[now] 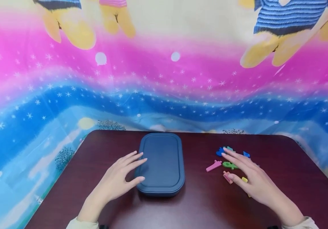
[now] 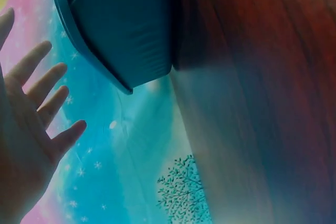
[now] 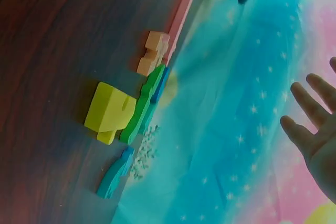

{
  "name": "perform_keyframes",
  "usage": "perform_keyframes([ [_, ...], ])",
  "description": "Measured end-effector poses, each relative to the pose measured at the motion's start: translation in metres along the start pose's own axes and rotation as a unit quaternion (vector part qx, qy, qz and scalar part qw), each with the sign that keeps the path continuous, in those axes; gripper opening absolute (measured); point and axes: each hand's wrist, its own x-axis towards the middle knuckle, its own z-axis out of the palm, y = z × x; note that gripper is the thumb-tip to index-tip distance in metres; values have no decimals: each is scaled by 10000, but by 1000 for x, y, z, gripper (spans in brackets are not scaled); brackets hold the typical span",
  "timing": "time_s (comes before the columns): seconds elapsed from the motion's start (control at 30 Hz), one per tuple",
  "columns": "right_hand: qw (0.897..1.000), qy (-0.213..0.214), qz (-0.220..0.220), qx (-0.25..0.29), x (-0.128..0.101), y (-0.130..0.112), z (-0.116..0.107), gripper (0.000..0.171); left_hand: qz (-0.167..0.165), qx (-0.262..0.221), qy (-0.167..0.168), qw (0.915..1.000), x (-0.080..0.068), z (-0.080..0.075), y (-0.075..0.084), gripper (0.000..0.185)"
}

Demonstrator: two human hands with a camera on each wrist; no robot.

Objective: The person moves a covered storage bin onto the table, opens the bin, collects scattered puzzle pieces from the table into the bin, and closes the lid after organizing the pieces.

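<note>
A dark blue-grey lidded box stands on the table, its lid in place. My left hand is held above its left side with fingers spread, and the left wrist view shows a gap between that hand and the box. Over the small coloured pieces at the right hovers my right hand, fingers apart and holding nothing. Among them are a pink piece, a green piece, an orange piece, a yellow piece and blue pieces; the right hand partly hides them in the head view.
The dark red-brown table has rounded far corners. Right behind its far edge hangs a patterned cloth in pink and blue with snowflakes and cartoon figures.
</note>
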Motion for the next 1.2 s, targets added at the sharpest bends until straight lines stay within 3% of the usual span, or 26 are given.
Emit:
perform_keyframes([
  [0.17, 9980, -19, 434, 451, 1, -10, 8, 63, -61, -347, -99, 9993, -6, 4, 1, 54],
  [0.37, 9937, -167, 392, 1041, 6, -19, 26, 56, -112, -363, -184, 9991, -14, 4, -1, 44],
  [0.63, 9684, -555, 1057, 2190, 17, -37, 41, 43, 60, -373, -414, 9984, -18, 4, -3, 41],
  [0.83, 9649, -832, 852, 2342, 19, -43, 54, 42, -13, -363, -688, 9970, -21, 2, -4, 49],
  [1.03, 9584, -893, 657, 2630, 24, -44, 67, 41, 422, -403, -613, 9964, -17, 5, -10, 58],
  [1.2, 9547, -1083, 505, 2724, 29, -47, 75, 36, 635, -428, -479, 9959, -14, 8, -12, 52],
])
